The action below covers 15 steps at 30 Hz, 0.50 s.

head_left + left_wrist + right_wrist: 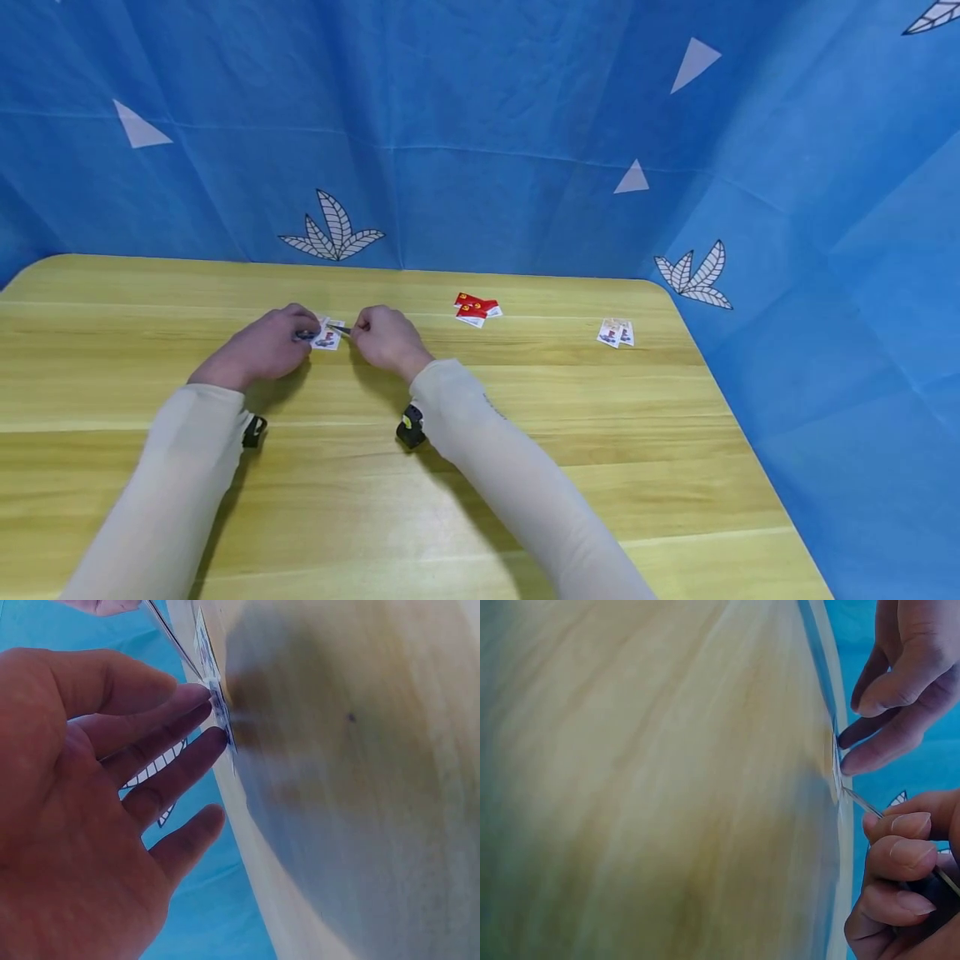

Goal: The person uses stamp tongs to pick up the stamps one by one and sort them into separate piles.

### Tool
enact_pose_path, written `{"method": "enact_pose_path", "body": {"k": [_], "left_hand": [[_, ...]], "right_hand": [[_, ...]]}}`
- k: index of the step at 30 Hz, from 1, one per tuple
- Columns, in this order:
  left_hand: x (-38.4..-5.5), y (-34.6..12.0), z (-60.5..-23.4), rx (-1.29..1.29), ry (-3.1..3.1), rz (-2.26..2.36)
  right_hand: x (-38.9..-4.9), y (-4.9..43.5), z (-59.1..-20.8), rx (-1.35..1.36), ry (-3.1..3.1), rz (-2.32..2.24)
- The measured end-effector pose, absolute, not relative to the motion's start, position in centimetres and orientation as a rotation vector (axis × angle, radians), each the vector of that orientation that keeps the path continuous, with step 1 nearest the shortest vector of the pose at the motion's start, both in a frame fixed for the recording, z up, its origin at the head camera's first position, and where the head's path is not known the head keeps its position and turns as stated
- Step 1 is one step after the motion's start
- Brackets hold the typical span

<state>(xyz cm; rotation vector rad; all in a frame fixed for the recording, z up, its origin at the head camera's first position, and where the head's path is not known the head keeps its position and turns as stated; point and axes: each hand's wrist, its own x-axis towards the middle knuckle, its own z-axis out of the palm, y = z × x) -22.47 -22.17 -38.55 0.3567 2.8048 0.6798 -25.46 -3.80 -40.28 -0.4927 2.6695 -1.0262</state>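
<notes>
My left hand (273, 343) rests its fingertips on small white printed cards (327, 337) lying on the wooden table. Its fingers are loosely bent and spread in the left wrist view, touching the cards' surface without wrapping round them. From the right, my right hand (390, 340) grips a thin, pointed metal tool (864, 801), with several fingers curled round its shaft. The tool's tip meets the cards close to the left fingertips. Part of the cards is hidden under the left hand in the head view.
Several red-and-white cards (474, 309) overlap right of my hands. Farther right lie two white printed cards (615, 332). A blue curtain (480, 150) with leaf prints hangs behind the table (525, 500) and along its right side.
</notes>
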Motion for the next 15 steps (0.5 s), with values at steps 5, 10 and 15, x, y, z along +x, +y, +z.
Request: {"method": "enact_pose_path", "body": {"k": [5, 10, 15], "left_hand": [[-22.78, -21.74, -38.67, 0.407, 2.821, 0.670], [-22.93, -21.63, -38.91, 0.436, 2.830, 0.661], [-22.79, -22.10, -38.91, 0.446, 2.844, 0.645]], "right_hand": [[-25.57, -3.43, -40.46, -0.494, 2.683, -1.023], [-25.61, -3.31, -40.68, -0.498, 2.685, -1.027], [-25.56, -3.40, -40.73, -0.555, 2.667, -1.073]]}}
